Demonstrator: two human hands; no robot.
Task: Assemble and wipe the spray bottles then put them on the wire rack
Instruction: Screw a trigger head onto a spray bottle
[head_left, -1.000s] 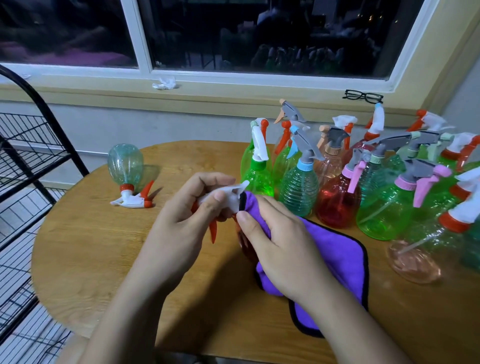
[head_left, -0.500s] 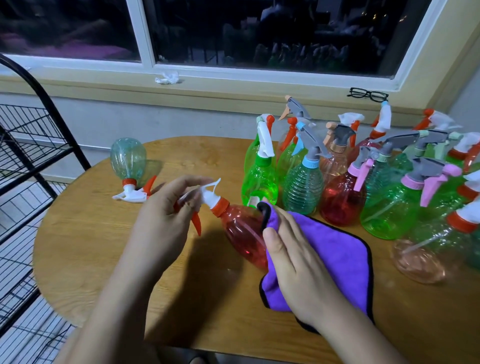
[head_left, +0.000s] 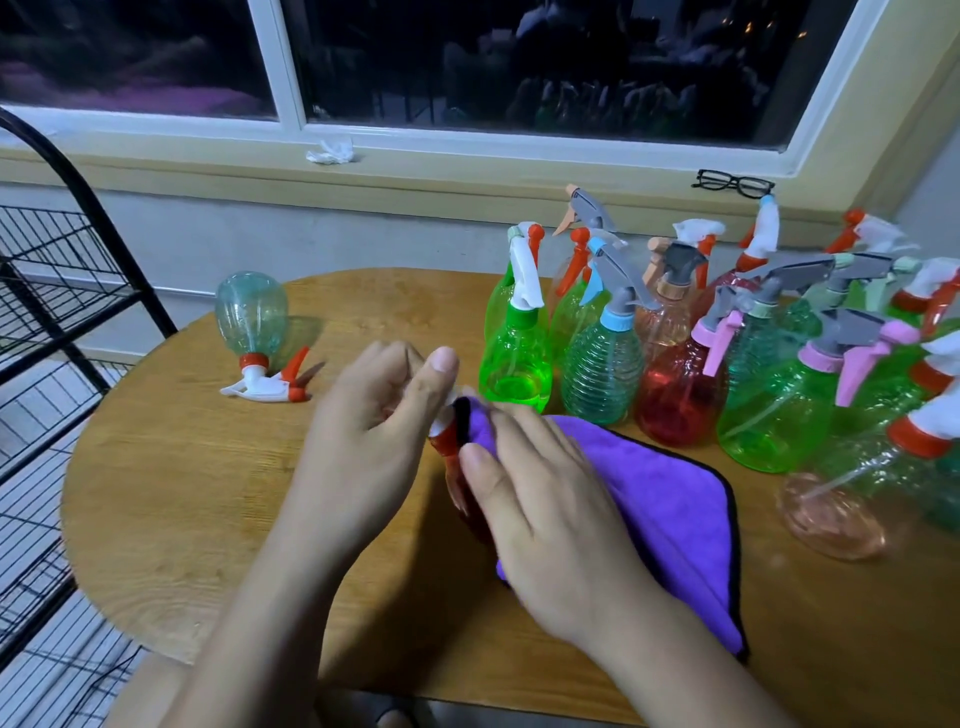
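Head view: left hand has its fingers curled round the spray head of the red bottle, which lies tilted low over the tabletop between both hands. Right hand lays fairly straight fingers over the purple cloth and presses it onto the bottle's body, most of which is hidden. I read this as the wipe step.

Risks as I judge them:
- I can't tell if the head is screwed tight. Rubbing against the left hand's hold could twist it loose.
- Left fingers cover the trigger area — a squeeze could spray, if there's liquid inside, which I can't see.
- The cloth's far edge lies just beside the green bottle at the front of the standing cluster. A wide stroke could drag it into that one, and the bottles stand touching, so several could topple.
- Smooth plastic under cloth may slip.

Rack is at far left, with a teal bottle lying in between — a possible snag on the carry.
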